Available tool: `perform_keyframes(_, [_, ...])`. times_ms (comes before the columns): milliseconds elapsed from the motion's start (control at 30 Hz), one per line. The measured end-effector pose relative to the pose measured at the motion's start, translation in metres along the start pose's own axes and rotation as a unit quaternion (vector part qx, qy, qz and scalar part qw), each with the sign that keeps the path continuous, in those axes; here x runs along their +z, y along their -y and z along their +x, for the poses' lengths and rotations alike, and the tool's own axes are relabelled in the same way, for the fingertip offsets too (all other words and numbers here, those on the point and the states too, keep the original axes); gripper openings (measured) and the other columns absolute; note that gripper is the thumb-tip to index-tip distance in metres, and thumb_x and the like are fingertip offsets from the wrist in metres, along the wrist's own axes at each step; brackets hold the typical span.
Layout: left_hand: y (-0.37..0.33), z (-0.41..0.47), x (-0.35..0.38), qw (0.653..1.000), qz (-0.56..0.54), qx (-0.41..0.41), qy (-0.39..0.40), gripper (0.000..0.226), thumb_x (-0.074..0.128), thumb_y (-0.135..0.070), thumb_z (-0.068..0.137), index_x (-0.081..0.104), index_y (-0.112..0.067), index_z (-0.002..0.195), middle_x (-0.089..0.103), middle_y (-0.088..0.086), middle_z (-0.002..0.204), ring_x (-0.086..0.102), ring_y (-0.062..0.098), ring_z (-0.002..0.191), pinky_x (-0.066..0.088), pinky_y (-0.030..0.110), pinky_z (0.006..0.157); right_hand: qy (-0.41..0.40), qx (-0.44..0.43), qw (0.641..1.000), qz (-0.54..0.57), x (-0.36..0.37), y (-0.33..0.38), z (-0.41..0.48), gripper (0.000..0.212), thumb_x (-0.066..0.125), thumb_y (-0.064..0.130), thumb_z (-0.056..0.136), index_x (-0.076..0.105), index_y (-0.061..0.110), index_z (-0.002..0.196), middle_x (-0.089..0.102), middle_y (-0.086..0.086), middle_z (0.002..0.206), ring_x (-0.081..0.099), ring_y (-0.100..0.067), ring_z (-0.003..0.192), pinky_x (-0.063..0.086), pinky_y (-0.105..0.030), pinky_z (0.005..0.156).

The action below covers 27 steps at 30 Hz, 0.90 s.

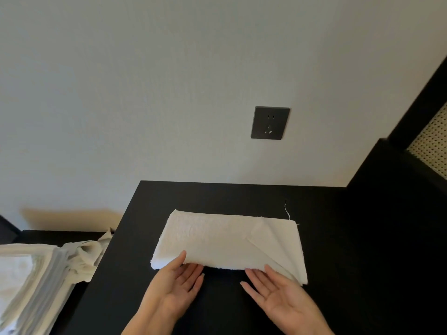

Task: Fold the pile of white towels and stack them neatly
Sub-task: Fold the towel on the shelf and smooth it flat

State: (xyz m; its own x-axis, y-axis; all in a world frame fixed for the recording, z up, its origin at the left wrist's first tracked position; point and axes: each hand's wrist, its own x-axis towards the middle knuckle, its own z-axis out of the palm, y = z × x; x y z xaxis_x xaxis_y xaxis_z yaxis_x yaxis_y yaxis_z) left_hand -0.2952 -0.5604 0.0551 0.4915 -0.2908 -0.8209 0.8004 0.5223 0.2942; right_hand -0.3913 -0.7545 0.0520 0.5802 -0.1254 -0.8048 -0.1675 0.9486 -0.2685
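Black tabletop (326,213) meets a white wall (145,93) with a dark socket (270,123). A folded white towel (225,238) lies at the table's middle. Both palms face up at its near edge. The left hand (174,284) has straight fingers and its thumb lies on the towel. The right hand (278,291) is spread, thumb tip touching the towel. A stack of folded towels (29,281) sits at the near left.

Black table (326,238), folded white towel (217,240) lying on it, loose thread (287,211) beside
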Motion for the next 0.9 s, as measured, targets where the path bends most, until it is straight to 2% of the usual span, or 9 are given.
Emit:
perform_keyframes(100, [-0.004, 0.013, 0.009, 1.000, 0.001, 0.028, -0.010, 0.035, 0.065, -0.011, 0.092, 0.055, 0.001, 0.124, 0.063, 0.017, 0.104, 0.061, 0.030, 0.099, 0.046, 0.044, 0.093, -0.018, 0.002, 1.000, 0.001, 0.012, 0.002, 0.016, 0.038, 0.061, -0.008, 0.086, 0.056, 0.005, 0.122, 0.059, -0.031, 0.120, 0.054, -0.048, 0.121, 0.040, -0.071, 0.100])
perform_keyframes(233, [-0.014, 0.023, 0.010, 0.997, -0.002, 0.069, -0.024, 0.030, 0.060, -0.003, 0.091, 0.055, -0.005, 0.121, 0.063, 0.018, 0.103, 0.062, 0.032, 0.096, 0.050, 0.046, 0.080, -0.067, -0.086, 0.994, 0.020, 0.016, 0.021, 0.033, 0.032, 0.059, -0.011, 0.087, 0.058, 0.010, 0.111, 0.064, -0.025, 0.109, 0.060, -0.043, 0.105, 0.045, -0.065, 0.100])
perform_keyframes(400, [-0.018, 0.029, 0.002, 0.993, 0.049, 0.097, -0.035, 0.017, 0.058, 0.000, 0.093, 0.055, -0.005, 0.108, 0.065, 0.022, 0.105, 0.063, 0.038, 0.097, 0.052, 0.049, 0.081, -0.117, -0.152, 0.981, -0.033, 0.001, 0.046, 0.051, 0.041, 0.062, -0.005, 0.090, 0.057, 0.008, 0.128, 0.065, -0.021, 0.115, 0.064, -0.035, 0.096, 0.055, -0.050, 0.072])
perform_keyframes(500, [-0.017, 0.028, -0.005, 0.992, 0.077, 0.095, -0.039, 0.020, 0.058, 0.003, 0.092, 0.055, -0.005, 0.111, 0.065, 0.026, 0.112, 0.064, 0.041, 0.101, 0.051, 0.051, 0.087, -0.119, -0.191, 0.967, -0.122, -0.005, 0.052, 0.050, 0.037, 0.064, 0.000, 0.090, 0.057, 0.010, 0.125, 0.066, -0.017, 0.112, 0.067, -0.033, 0.097, 0.057, -0.046, 0.073])
perform_keyframes(533, [-0.017, 0.026, -0.006, 0.991, 0.094, 0.085, -0.035, 0.022, 0.058, 0.002, 0.093, 0.054, -0.003, 0.113, 0.065, 0.028, 0.112, 0.064, 0.042, 0.102, 0.051, 0.051, 0.087, -0.136, -0.224, 0.947, -0.187, -0.008, 0.054, 0.050, 0.038, 0.066, 0.002, 0.090, 0.055, 0.012, 0.125, 0.066, -0.013, 0.110, 0.069, -0.030, 0.095, 0.058, -0.043, 0.073])
perform_keyframes(600, [-0.019, 0.021, -0.009, 0.984, 0.171, 0.044, -0.016, 0.025, 0.058, -0.001, 0.092, 0.055, 0.005, 0.117, 0.067, 0.033, 0.107, 0.066, 0.046, 0.099, 0.053, 0.051, 0.082, -0.195, -0.306, 0.862, -0.355, -0.013, 0.058, 0.050, 0.046, 0.070, 0.008, 0.088, 0.051, 0.018, 0.128, 0.063, -0.002, 0.106, 0.069, -0.020, 0.090, 0.059, -0.036, 0.075])
perform_keyframes(700, [-0.013, 0.011, -0.001, 0.932, 0.362, 0.012, 0.024, 0.021, 0.061, -0.003, 0.093, 0.062, 0.011, 0.109, 0.071, 0.030, 0.098, 0.071, 0.042, 0.089, 0.056, 0.046, 0.078, -0.236, -0.368, 0.736, -0.518, -0.017, 0.062, 0.050, 0.050, 0.075, 0.015, 0.085, 0.049, 0.025, 0.126, 0.056, 0.007, 0.107, 0.059, -0.011, 0.096, 0.053, -0.031, 0.083])
perform_keyframes(833, [0.000, 0.013, 0.025, 0.840, 0.494, 0.220, 0.042, 0.011, 0.064, -0.010, 0.094, 0.070, -0.009, 0.102, 0.076, 0.003, 0.095, 0.071, 0.022, 0.094, 0.056, 0.035, 0.088, -0.219, -0.373, 0.732, -0.526, -0.023, 0.064, 0.055, 0.038, 0.077, 0.017, 0.084, 0.052, 0.026, 0.112, 0.057, 0.007, 0.104, 0.057, -0.008, 0.089, 0.052, -0.031, 0.080])
perform_keyframes(900, [0.000, 0.023, 0.033, 0.838, 0.483, 0.249, 0.049, 0.015, 0.066, -0.012, 0.092, 0.070, -0.017, 0.106, 0.074, 0.000, 0.103, 0.068, 0.016, 0.101, 0.053, 0.035, 0.096, -0.224, -0.373, 0.744, -0.508, -0.024, 0.064, 0.057, 0.037, 0.078, 0.020, 0.084, 0.052, 0.025, 0.111, 0.058, 0.005, 0.102, 0.060, -0.010, 0.087, 0.056, -0.035, 0.080])
